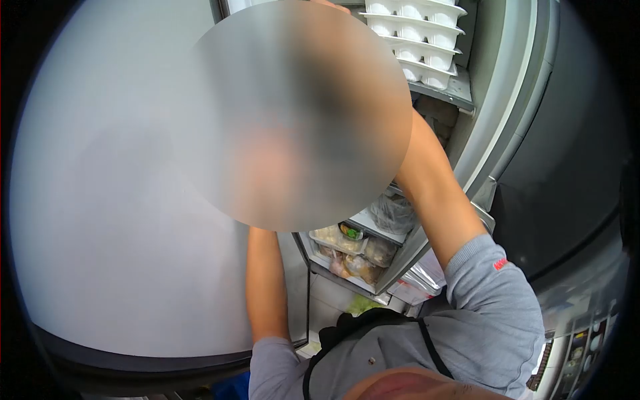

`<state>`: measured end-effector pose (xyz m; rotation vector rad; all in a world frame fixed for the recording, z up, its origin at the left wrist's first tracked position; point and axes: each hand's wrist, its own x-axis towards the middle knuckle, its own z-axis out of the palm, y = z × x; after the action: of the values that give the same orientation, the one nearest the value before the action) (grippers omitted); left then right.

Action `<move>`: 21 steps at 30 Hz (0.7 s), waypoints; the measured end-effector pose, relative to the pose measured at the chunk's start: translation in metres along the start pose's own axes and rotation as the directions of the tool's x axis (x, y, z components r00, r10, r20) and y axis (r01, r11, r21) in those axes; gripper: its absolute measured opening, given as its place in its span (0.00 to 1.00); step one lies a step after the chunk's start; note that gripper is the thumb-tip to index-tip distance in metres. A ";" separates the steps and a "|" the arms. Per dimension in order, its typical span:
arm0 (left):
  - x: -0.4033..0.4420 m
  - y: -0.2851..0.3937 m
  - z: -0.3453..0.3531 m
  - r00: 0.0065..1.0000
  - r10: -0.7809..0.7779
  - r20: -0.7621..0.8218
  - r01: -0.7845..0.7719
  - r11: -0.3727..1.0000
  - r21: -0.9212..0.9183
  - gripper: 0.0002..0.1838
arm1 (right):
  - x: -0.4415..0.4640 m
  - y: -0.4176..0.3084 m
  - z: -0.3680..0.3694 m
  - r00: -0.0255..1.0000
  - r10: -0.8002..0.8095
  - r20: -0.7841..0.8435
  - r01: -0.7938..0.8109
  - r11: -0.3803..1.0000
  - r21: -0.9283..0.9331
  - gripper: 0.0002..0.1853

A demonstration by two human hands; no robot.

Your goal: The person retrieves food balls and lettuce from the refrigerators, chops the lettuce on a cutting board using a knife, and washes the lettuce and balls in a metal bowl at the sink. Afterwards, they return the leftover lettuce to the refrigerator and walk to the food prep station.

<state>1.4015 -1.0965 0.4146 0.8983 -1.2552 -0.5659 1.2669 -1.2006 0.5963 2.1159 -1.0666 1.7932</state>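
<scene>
A round blurred patch covers the middle of the head view and smears both hands. My left forearm (268,287) rises from the bottom beside the large pale door panel (133,200), and my left hand (267,157) is only a pinkish smear within the blur. From the right, my other forearm (437,180) reaches up into the fridge. A bit of skin from my right hand (331,6) shows at the top edge, left of the stacked white trays (427,33). What either hand holds or touches is hidden.
Lower in the fridge are a clear plastic bag (391,215) and a drawer of packed food (353,257). The fridge's side frame (500,113) runs down the right, beside a dark glossy panel (573,133). White floor tiles (327,293) show below.
</scene>
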 end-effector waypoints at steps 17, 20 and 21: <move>-0.122 -0.056 0.077 0.979 -0.193 0.057 0.120 0.328 -0.937 0.47 | -0.179 0.007 -0.126 0.871 -0.394 0.293 0.219 0.845 0.487 0.38; -0.156 -0.074 0.080 0.949 -0.305 0.080 0.191 0.354 -0.915 0.43 | -0.218 0.001 -0.113 0.726 -0.286 0.626 0.172 0.956 0.238 0.22; -0.175 -0.077 0.083 0.940 -0.329 0.088 0.215 0.372 -0.903 0.40 | -0.239 0.000 -0.112 0.744 -0.268 0.612 0.177 0.962 0.206 0.20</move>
<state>1.2867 -1.0230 0.2574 0.1553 -0.4893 -1.3009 1.1729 -1.0418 0.4075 2.8971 -0.7514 1.0643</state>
